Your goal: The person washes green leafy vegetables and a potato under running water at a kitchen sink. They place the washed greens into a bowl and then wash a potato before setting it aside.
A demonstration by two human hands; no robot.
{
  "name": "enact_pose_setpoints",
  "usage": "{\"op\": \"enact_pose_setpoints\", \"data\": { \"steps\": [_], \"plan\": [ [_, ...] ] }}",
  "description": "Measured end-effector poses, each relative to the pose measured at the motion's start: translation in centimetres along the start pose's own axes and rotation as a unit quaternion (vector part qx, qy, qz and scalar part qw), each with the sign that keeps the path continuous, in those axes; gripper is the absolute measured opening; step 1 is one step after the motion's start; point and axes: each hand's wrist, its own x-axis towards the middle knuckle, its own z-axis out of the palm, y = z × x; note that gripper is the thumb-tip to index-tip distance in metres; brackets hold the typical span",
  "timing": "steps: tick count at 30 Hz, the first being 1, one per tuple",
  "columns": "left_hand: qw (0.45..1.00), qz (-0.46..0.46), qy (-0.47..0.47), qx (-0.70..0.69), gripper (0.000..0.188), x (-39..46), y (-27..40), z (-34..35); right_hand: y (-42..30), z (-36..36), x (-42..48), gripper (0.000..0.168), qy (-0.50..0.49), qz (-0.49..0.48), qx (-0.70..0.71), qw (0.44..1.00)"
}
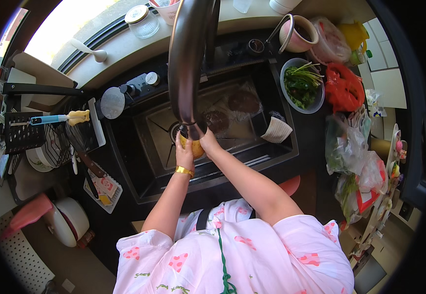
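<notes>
A yellow potato (197, 150) is held between my two hands over the sink, right under the spout of the metal faucet (184, 73). My left hand (184, 153) grips its left side, with a gold band on that wrist. On the other side my right hand (208, 142) presses against it, partly hidden by the faucet head. Beneath them lies the dark sink basin (154, 141) with a round drain (174, 129) just left of the faucet. Plastic-wrapped brown pieces (243, 101), perhaps meat, sit at the back of the basin.
Leafy greens (297, 86) fill a bowl (284, 99) right of the sink, near a red plastic bag (343, 88) and bagged vegetables (347, 143). A ribbed pale cloth (277, 130) rests on the sink's right edge. Leftward stand a dish rack (99, 126) and a white tray (114, 200).
</notes>
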Motion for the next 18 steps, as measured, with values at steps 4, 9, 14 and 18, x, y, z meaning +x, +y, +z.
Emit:
{"op": "enact_pose_setpoints", "data": {
  "steps": [4, 9, 14, 18],
  "plan": [
    [1.000, -0.015, -0.004, -0.025, 0.048, 0.9, -0.8, -0.5, 0.2, 1.2, -0.8, 0.053, 0.075, -0.110, -0.099, 0.986],
    [0.991, 0.079, -0.057, 0.092, 0.049, 1.1, -1.6, -0.2, -2.8, 0.4, -0.3, 0.057, 0.065, 0.036, 0.001, 0.997],
    [0.996, -0.059, -0.036, -0.062, 0.047, 1.1, 0.0, -0.1, -3.7, -0.5, -1.8, 0.049, -0.002, 0.037, 0.078, 0.996],
    [0.998, -0.012, -0.040, 0.047, 0.040, 1.4, -0.2, -0.3, -3.5, -0.5, -1.3, 0.046, 0.010, 0.064, 0.081, 0.995]
  ]
}}
